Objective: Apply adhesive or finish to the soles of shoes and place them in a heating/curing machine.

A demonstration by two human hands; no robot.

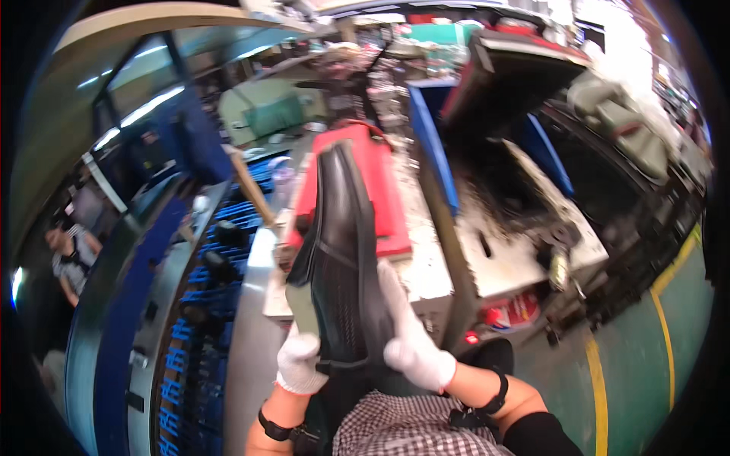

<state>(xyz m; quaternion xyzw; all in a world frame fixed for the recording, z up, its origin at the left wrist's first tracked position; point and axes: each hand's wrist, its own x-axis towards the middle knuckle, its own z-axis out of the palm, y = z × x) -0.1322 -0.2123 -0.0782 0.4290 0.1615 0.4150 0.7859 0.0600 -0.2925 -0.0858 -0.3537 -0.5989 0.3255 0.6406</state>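
Black leather shoe (340, 258) is pointing toward twelve o'clock, sole up; gloved left hand (298, 365) and right hand (407, 334) are clamping its heel, fingers closed. Probably light, stiff-soled, slippery; heel grip suits.

A black shoe (340, 258), white gloves (411, 334), red tray (380, 190), checkered black-and-white apron (403, 429).

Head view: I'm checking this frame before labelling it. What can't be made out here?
- Black shoe: its heel end is covered by the gloved left hand and right hand.
- Fingers of both hands: the white gloves hide each grip on the shoe.
- Red pad under the shoe: partly hidden by the shoe.
- Machine at right: its dark opening is too dim and blurred to read.
- Blue conveyor at left: its contents are motion-blurred.
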